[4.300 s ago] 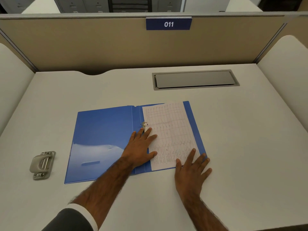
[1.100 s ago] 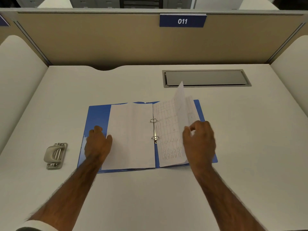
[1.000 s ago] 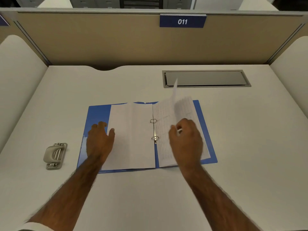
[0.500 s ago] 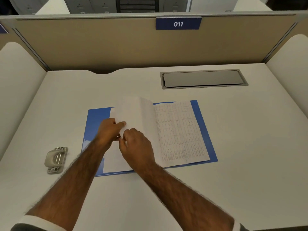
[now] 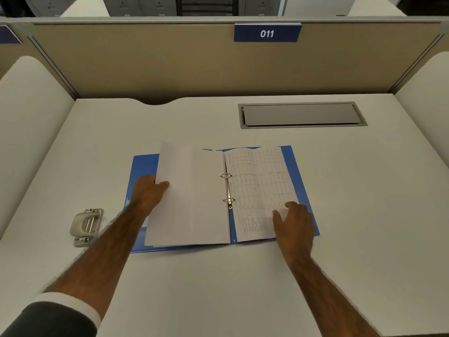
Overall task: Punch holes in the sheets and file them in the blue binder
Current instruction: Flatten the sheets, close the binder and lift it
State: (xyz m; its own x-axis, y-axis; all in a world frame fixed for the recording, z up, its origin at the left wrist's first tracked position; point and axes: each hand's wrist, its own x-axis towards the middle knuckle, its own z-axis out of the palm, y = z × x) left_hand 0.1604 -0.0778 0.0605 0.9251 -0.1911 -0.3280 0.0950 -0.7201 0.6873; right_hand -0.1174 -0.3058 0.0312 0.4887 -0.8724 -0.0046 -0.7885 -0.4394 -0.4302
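Left of the left hand, a squat grey metal hole punch point(image 5: 86, 226) with a rounded lever lies flat on the smooth, pale matte bench point(image 5: 364, 215), apart from everything else. A dark sleeve point(image 5: 48, 317) with a white cuff covers the left forearm. The left hand point(image 5: 148, 194) pinches the left edge of a blank white sheet point(image 5: 192, 198), thumb on top and fingers hidden beneath. That edge is raised slightly and the paper curves gently. Under this hand and stretching to the right lies the blue binder point(image 5: 142, 166), a thin glossy plastic folder opened flat on the bench. Between the two hands, two small shiny metal rings point(image 5: 227, 188) stand closed on a strip along the spine. The blank sheet is threaded on them on the left side, with more white edges showing under it. On the right side, also on the rings, lies a printed sheet point(image 5: 257, 186) covered by a fine grid of lines and small text too tiny to read. The right hand point(image 5: 294, 220) rests on that sheet's lower right corner with its fingers bent; I cannot tell whether it pinches the paper or only touches it. Beyond the right hand, a long rectangular grey metal hatch point(image 5: 301, 114) is set into the bench. Behind it stands a beige fabric partition with a blue plate point(image 5: 267, 33) marked 011.
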